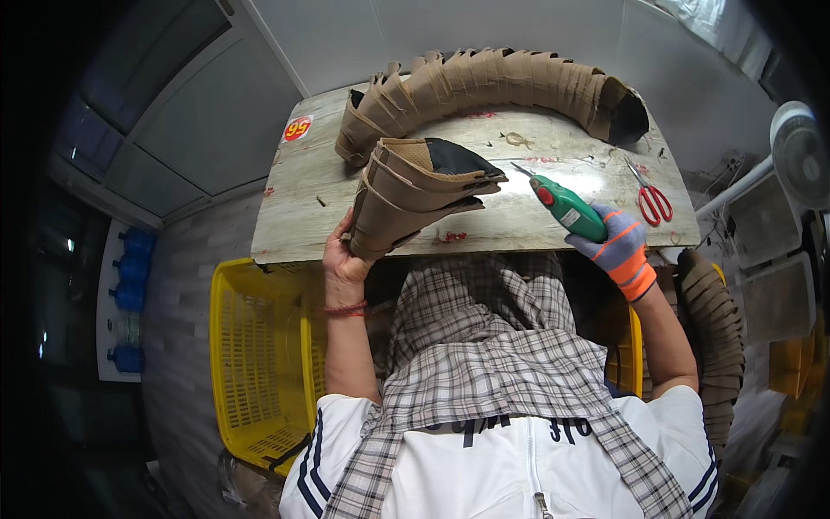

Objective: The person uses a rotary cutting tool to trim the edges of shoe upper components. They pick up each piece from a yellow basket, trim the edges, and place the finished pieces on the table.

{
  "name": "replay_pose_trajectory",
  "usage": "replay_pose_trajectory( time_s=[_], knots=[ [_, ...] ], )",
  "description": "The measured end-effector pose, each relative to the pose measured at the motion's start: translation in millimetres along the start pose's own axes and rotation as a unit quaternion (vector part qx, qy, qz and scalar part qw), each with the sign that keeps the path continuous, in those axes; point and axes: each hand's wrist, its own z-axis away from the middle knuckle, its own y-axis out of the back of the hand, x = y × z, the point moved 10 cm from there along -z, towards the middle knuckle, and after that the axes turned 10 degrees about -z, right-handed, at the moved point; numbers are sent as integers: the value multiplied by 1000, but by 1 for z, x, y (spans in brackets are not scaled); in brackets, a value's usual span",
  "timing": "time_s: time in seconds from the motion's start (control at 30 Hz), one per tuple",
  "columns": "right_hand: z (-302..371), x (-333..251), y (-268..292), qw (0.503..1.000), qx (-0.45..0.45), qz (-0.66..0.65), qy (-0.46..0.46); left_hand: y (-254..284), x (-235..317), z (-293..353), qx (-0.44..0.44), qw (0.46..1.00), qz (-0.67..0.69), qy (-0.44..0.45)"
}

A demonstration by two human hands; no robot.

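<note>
The pale table (294, 232) spread before me, a long curved stack of brown fabric pieces (493, 82) arched along its far side. Over its near left part I held a shorter nested bundle (389, 203) of similar brown material, tilted, its wide, black-lined mouth turned up and away. My bare left hand (346, 259) was closed around its lower end; I judged that this hold had to be firm enough to stop the layers sliding, fingers well back from the rim. My gloved right hand (618, 251) was wrapped around a green handheld tool (566, 208), its thin tip (521, 169) close to the bundle but apart from it. The safe way, I thought, was to angle that tip away from my bare fingers and come to one layer at a time, unhurried.

The yellow crate (226, 346) at my left ran out of sight under the tabletop. The bundle hid most of my left fingers, and I could not tell whether a gloved finger pressed the tool's red button (545, 196). The tip's exact shape was too fine to read, and a dark sliver (321, 202) on the table was too small to name.
</note>
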Motion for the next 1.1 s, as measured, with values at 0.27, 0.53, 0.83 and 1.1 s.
replay_pose_trajectory(
  time_s=[0.27,0.53,0.83,1.1],
  knots=[
    [22,-25,7,995,17,51,79,3,-20,7,0,999,-10,39],
    [31,-29,5,995,12,54,83,-3,-30,9,-23,998,12,57],
    [34,-39,7,995,21,40,87,-7,-49,-1,-16,997,-5,71],
    [32,-54,5,994,50,20,96,-12,-71,-11,-6,998,-17,61]
  ],
)
